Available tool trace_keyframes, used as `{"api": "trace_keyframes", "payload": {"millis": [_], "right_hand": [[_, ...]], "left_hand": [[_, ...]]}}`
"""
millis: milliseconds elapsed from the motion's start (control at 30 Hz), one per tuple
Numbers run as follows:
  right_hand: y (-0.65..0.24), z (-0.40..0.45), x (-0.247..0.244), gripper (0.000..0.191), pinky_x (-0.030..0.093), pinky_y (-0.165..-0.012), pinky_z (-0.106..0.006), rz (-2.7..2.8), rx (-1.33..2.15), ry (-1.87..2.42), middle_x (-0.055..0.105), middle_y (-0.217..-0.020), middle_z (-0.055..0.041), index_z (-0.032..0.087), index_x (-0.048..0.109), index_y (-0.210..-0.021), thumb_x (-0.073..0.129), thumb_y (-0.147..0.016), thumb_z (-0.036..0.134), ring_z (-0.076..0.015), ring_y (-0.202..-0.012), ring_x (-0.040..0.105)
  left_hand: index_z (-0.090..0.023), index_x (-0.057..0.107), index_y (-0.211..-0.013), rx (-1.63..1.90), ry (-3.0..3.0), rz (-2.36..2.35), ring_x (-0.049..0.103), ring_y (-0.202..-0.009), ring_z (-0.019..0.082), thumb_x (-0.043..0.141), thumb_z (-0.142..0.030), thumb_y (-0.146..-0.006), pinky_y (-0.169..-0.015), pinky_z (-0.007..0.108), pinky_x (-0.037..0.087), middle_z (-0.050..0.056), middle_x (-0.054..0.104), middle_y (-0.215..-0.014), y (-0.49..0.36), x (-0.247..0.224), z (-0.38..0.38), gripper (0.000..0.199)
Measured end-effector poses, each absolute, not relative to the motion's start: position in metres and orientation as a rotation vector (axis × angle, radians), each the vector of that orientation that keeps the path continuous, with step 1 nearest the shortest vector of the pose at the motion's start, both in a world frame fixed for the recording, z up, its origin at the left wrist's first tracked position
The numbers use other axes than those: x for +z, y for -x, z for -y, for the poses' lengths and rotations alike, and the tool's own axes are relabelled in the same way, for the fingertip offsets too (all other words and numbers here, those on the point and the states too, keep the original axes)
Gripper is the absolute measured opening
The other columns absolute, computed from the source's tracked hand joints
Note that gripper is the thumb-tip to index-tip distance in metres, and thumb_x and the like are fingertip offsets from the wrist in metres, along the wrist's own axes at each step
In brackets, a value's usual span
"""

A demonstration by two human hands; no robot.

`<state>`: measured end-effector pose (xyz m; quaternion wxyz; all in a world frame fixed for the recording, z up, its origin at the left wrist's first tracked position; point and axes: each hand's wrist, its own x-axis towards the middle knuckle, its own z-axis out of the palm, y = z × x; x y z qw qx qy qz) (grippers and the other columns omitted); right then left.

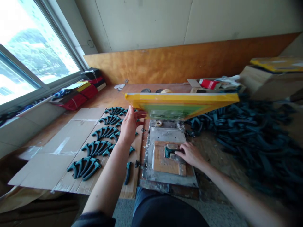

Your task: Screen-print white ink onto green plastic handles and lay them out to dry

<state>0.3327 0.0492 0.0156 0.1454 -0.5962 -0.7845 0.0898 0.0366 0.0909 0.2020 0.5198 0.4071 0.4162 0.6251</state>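
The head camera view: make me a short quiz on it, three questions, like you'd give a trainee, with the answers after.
1. Which hand is up by the left end of the raised yellow frame?
A) left
B) right

2. True or false: the loose pile of parts lies to the left of the metal plate.

3. Fill in the gap: the parts in rows lie on flattened ______.

Key:
1. A, the left hand.
2. False; the loose pile lies to the right of the metal plate.
3. Cardboard.
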Motion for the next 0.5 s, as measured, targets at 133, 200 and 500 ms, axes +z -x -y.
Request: {"api": "trace_keyframes", "payload": {"millis": [133, 200, 500], "right_hand": [[-0.295, -0.033, 0.017, 0.017, 0.043, -0.067, -0.029, 2.192, 0.363, 1.883, 0.063, -0.078, -0.0063, 0.019, 0.053, -0.078, 0.051, -0.091, 0.031, -0.0195, -0.075, 0.059], [-0.276, -0.023, 0.031, 0.016, 0.043, -0.065, -0.029, 2.049, 0.391, 1.885, 0.061, -0.076, -0.0048, 0.019, 0.052, -0.083, 0.047, -0.093, 0.030, -0.0183, -0.071, 0.058], [-0.313, -0.009, 0.037, 0.010, 0.045, -0.080, -0.031, 2.394, 0.307, 1.507, 0.064, -0.096, -0.0037, 0.023, 0.061, -0.096, 0.055, -0.089, 0.027, -0.0185, -0.089, 0.058]], "left_hand": [[-0.016, 0.057, -0.105, 1.365, -0.812, -1.121, 0.063, -0.063, 0.013, 0.058, -0.061, -0.078, -0.052, 0.020, 0.046, 0.005, 0.070, -0.081, -0.061, 0.158, -0.055, 0.052], [-0.011, 0.060, -0.101, 0.911, -0.730, -1.140, 0.065, -0.061, 0.017, 0.063, -0.063, -0.072, -0.048, 0.023, 0.046, 0.011, 0.071, -0.081, -0.078, 0.122, -0.020, 0.059], [-0.018, 0.058, -0.099, 0.943, -0.374, -1.500, 0.070, -0.074, 0.021, 0.054, -0.051, -0.081, -0.059, 0.029, 0.053, 0.009, 0.074, -0.091, -0.018, 0.024, 0.042, 0.038]]}}
